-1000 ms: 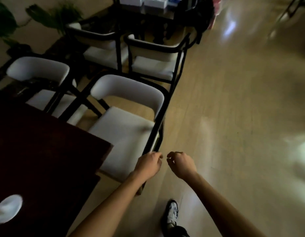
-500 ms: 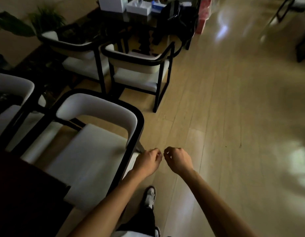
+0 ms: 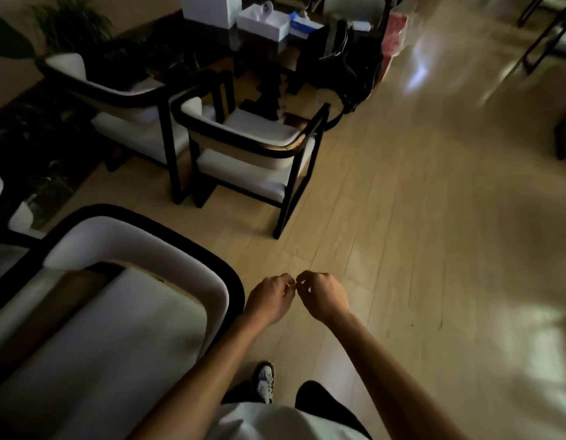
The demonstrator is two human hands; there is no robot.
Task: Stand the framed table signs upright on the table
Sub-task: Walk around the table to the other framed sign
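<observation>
**Both hands curled together above bare floor, no signs in sight**

The left hand and the right hand are held out in front of the body, low of centre, knuckles up and fingers curled in. Their fingertips nearly meet at the middle, as if pinching something very small between them, but whether anything is held there cannot be told; nothing shows in the gap. Both forearms are bare and run back toward 6 o'clock.

Beneath the hands lies a pale wooden floor, streaked with glare toward 2 and 4 o'clock. At 6 o'clock a sneaker shows on the floor, with dark trouser legs and the hem of a white shirt below it.

At 8 o'clock, just beside the left forearm, stands a black-framed armchair with a white seat and curved back. A second chair of the same kind stands at 11 o'clock, and a third chair beside it toward 10 o'clock. Past them, near 12 o'clock, a dark table carries white boxes, and a black bag sits against it. Potted plants fill the corner at 10 o'clock.

The framed table signs are not visible in this view, and no tabletop near the hands shows.
</observation>
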